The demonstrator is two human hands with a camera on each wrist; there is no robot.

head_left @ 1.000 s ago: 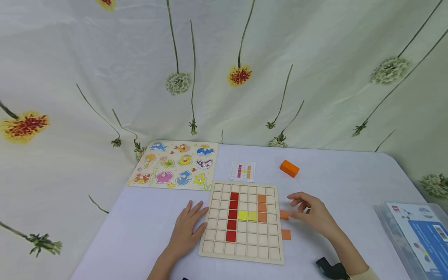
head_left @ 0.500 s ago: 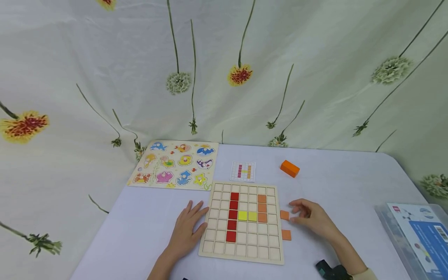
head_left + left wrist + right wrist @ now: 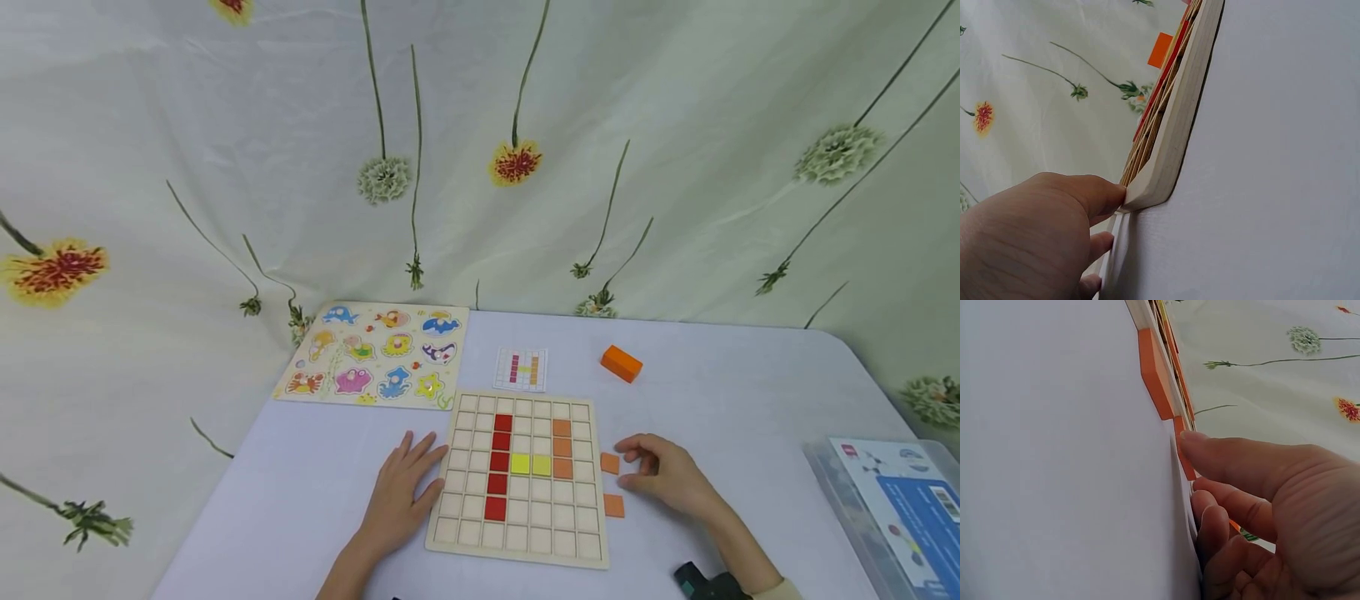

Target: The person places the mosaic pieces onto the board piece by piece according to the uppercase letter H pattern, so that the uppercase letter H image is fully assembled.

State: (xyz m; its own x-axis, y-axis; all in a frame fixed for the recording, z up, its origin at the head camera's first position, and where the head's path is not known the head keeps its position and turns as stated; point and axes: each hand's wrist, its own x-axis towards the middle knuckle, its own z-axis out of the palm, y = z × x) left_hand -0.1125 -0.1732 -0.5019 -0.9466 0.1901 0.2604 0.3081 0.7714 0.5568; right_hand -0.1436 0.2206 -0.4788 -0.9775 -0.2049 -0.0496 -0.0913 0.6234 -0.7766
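Observation:
A wooden grid board [image 3: 517, 560] lies flat on the white table in the head view. It bears a column of several red tiles [image 3: 498, 461], two yellow tiles [image 3: 529, 464] and a column of three orange tiles [image 3: 562, 447]. My left hand [image 3: 401, 492] rests beside the board's left edge with fingers spread, its thumb touching the rim. Off the right edge lie two loose orange tiles, an upper tile [image 3: 610, 463] and a lower tile [image 3: 614, 505]. Close to the upper tile, my right hand [image 3: 667, 475] hovers with thumb and bent fingers apart, gripping nothing.
A small printed card [image 3: 521, 369] with a coloured grid pattern lies behind the board. An orange block [image 3: 621, 363] sits at back right. Sea-animal puzzle board [image 3: 414, 329] stands at back left. At far right is a clear plastic box [image 3: 892, 508] with a blue label.
My right hand has drawn slightly back and downward from the upper loose orange tile, which stays in place. The left hand and the tiles on the board have not moved.

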